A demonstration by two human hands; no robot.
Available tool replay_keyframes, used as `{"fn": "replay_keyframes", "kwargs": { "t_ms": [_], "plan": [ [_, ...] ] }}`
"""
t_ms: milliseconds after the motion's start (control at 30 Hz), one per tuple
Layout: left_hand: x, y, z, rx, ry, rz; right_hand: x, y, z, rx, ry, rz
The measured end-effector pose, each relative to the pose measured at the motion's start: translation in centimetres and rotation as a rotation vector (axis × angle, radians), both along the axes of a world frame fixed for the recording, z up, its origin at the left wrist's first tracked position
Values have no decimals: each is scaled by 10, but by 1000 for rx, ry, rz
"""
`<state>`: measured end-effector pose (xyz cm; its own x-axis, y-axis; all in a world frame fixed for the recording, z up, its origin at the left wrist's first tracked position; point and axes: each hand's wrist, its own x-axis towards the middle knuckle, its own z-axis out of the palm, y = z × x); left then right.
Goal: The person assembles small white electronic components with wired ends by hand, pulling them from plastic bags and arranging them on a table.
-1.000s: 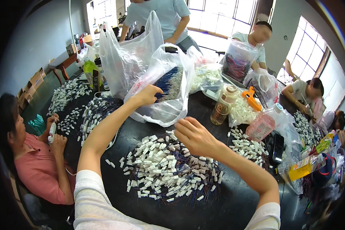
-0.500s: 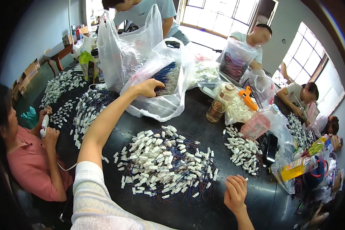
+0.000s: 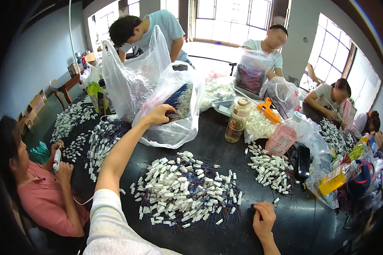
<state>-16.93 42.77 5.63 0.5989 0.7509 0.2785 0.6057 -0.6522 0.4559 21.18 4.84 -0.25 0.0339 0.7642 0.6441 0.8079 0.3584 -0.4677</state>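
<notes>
An open clear plastic bag (image 3: 187,135) lies on the dark table, holding a thick bundle of thin blue wires with pale ends (image 3: 184,102). My left hand (image 3: 158,114) reaches over its edge, fingers curled with the tips at the wires; what exactly they pinch is too small to make out. At the table's right front, my right hand (image 3: 264,216) is curled, fingertips drawn together by a small dark thing I cannot name. Between my arms spreads a large heap of white connectors with thin dark wires (image 3: 187,189).
A smaller connector pile (image 3: 270,170) lies right, beside a black phone (image 3: 303,160), pink bottle (image 3: 283,134), brown-tinted bottle (image 3: 237,121) and orange glue gun (image 3: 269,110). A tall plastic bag (image 3: 134,72) stands behind. A person in pink (image 3: 47,191) sits left; others work farther back.
The whole view has tilted up slightly. My left hand stays at the wire bundle. My right hand has turned fingers-inward, with its fingertips now by a small dark thing.
</notes>
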Motion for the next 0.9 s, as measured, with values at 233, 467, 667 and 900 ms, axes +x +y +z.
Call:
{"fn": "replay_keyframes", "kwargs": {
  "t_ms": [233,467,667,900],
  "plan": [
    [1,-4,0,3,-107,69,-1,1,0,-41,28,2],
    [0,6,-12,11,-155,63,-2,0,-1,-38,48,4],
    [-1,6,-18,-1,-196,148,-1,2,2,-38,24,8],
    [-2,2,-22,-74,-331,131,-1,3,2,-30,15,11]
  ]
}}
